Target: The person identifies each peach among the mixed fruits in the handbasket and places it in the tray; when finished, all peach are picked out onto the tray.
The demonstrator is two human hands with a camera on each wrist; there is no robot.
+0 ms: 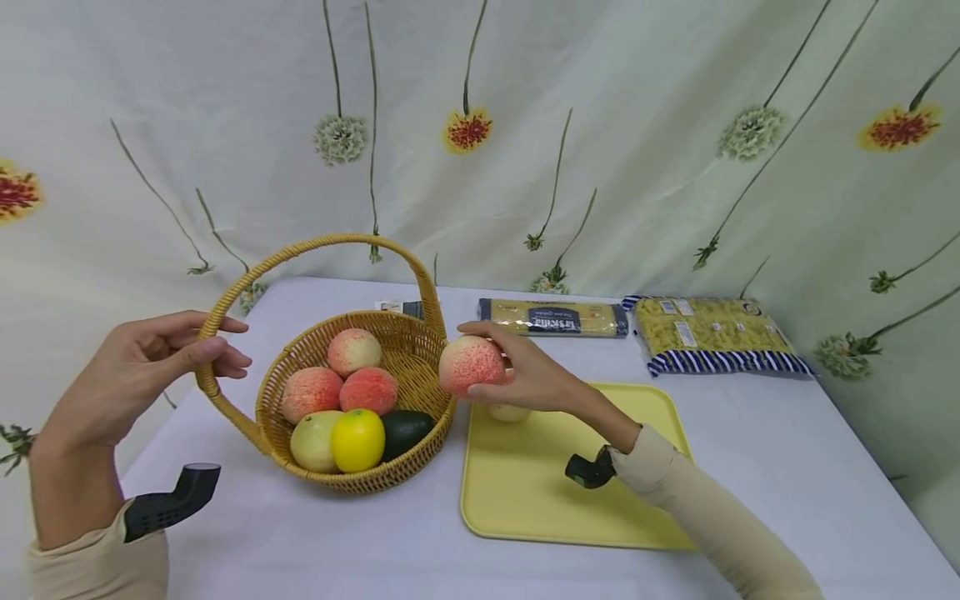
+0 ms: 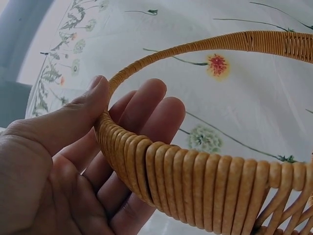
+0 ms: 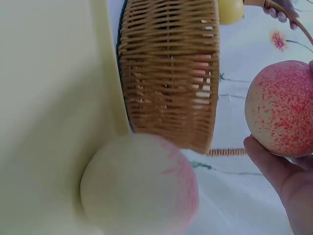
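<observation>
A wicker basket [image 1: 408, 371] with a tall arched handle [image 1: 341, 240] stands left of centre. My left hand [image 1: 161, 354] holds the handle's left side, thumb in front and fingers behind it, as the left wrist view shows of the wrapped cane [image 2: 195, 181]. My right hand [image 1: 536, 371] grips a red-speckled peach [image 1: 471, 365] at the basket's right rim. Inside the basket lie several peaches [image 1: 355, 351], a pale green round fruit [image 1: 313, 440], a yellow fruit [image 1: 358, 442] and a dark green fruit [image 1: 407, 433]. Another peach [image 3: 139, 186] sits on the yellow tray [image 1: 555, 500], mostly hidden by my right hand in the head view.
Along the table's back lie a long pasta packet [image 1: 555, 318] and, farther right, a larger pasta bag [image 1: 712, 337] with blue-striped ends. A small dark-and-white packet [image 1: 405, 307] shows behind the basket. A flower-printed cloth [image 1: 637, 167] hangs behind the white-covered table [image 1: 810, 467].
</observation>
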